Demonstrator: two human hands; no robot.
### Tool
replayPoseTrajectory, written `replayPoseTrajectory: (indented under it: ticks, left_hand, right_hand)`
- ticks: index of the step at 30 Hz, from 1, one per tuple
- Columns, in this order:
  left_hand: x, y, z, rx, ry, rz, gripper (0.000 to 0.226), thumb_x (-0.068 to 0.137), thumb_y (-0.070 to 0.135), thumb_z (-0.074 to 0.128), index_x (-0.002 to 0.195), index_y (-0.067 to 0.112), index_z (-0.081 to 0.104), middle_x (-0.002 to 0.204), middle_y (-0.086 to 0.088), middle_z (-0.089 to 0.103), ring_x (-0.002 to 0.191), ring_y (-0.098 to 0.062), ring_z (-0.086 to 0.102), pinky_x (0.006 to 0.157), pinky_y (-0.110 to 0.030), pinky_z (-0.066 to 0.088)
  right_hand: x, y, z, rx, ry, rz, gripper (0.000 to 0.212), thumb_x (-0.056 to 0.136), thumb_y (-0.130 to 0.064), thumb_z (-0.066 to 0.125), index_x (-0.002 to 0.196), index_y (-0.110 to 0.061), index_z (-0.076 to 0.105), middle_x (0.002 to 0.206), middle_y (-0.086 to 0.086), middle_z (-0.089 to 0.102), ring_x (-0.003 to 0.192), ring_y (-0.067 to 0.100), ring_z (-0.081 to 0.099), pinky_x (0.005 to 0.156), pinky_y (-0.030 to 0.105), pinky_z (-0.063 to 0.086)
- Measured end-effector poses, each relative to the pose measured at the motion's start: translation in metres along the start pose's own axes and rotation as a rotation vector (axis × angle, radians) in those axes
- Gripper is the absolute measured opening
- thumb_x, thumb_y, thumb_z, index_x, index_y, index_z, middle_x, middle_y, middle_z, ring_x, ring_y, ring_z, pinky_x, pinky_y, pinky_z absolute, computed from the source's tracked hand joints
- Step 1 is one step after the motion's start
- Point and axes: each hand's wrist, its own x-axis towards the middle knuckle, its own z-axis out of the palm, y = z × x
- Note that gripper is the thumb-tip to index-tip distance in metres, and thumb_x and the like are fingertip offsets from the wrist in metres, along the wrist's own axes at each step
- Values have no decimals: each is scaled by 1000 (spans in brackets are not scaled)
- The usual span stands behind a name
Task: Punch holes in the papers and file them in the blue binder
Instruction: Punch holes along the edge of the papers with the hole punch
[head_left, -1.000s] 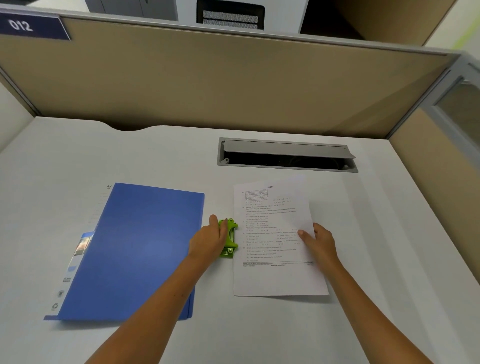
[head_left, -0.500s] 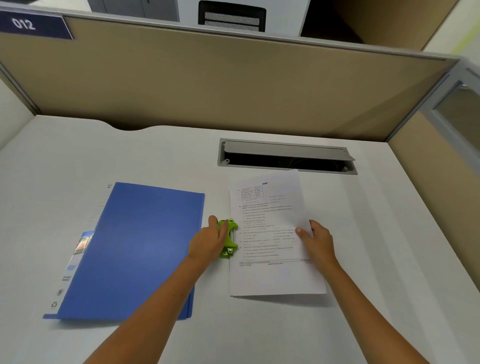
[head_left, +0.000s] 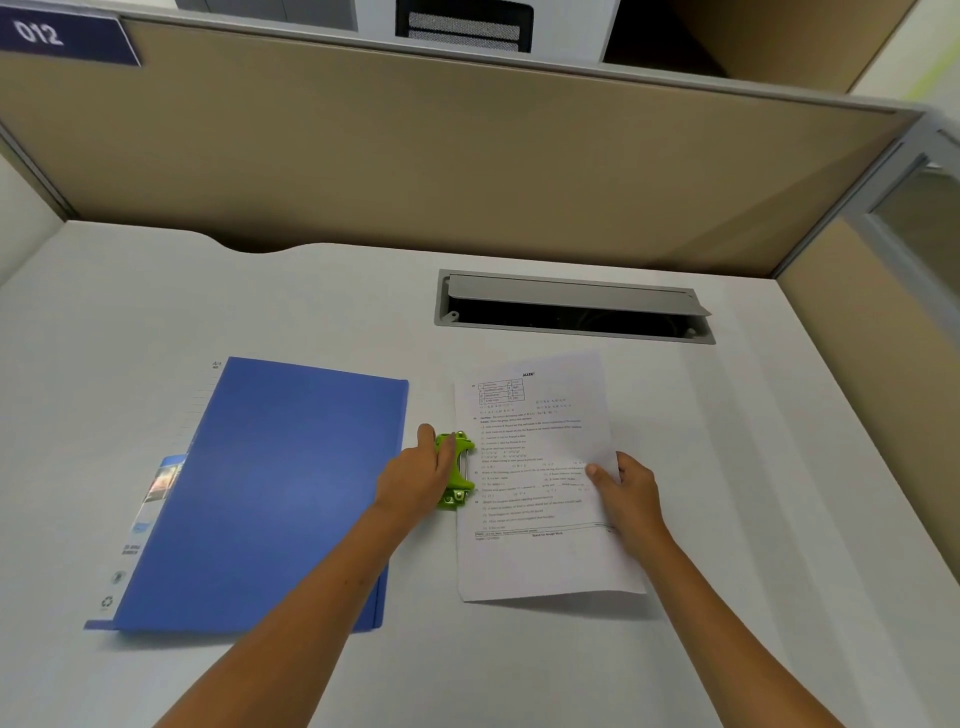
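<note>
Beige cubicle partitions (head_left: 467, 156) walled a white desk (head_left: 753, 467), with a cable hatch (head_left: 571, 309) set near its back. Blue binder (head_left: 270, 493) lay closed to my left. Printed papers (head_left: 540, 493) lay flat at centre-right, left edge fed into the green hole punch (head_left: 457, 470) between binder and sheet. My left hand (head_left: 415, 478) curled over the punch; my right hand (head_left: 628, 493) pinched the papers' right edge. Judged the punching step in hand; whether holes existed, couldn't tell. Filing remained, binder unopened.
</note>
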Motion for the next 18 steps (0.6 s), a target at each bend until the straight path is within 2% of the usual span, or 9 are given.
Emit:
replayPoseTrajectory:
  ticks: [3,7,10,14,18]
  left_hand:
    - [2,-2,-1,42,0,17,45,98,46,22,121,12,40,80,-12,63,70,-32,60,64,-40,47]
    - [2,-4,2,56,-18,36,46,100,44,22,137,18,35,69,-5,58,59,-24,53,49,-28,35]
    - [3,-4,1,53,-34,31,47,100,45,20,139,22,35,69,-5,58,62,-26,56,54,-32,44]
    - [1,-2,-1,27,-48,27,49,100,45,20,141,24,35,69,-7,58,69,-31,62,63,-40,52]
    - [1,-2,-2,39,-48,34,48,101,43,19,142,23,34,70,-7,57,66,-29,59,64,-39,52]
  right_hand:
    - [3,1,0,-3,5,20,19,90,-21,59,106,-13,62,102,3,68,90,21,65,75,30,52]
    - [11,-3,-3,-10,33,24,22,89,-20,60,109,-11,62,103,3,68,92,22,65,80,34,52]
    - [15,-5,-3,-25,8,9,20,89,-20,60,108,-11,63,103,3,68,94,22,65,83,35,53]
    - [13,-4,3,-28,-22,-9,18,89,-21,60,105,-13,62,101,0,69,91,18,65,74,26,51]
    - [10,0,4,-17,-26,12,18,90,-22,60,107,-16,61,104,2,68,92,19,65,78,32,53]
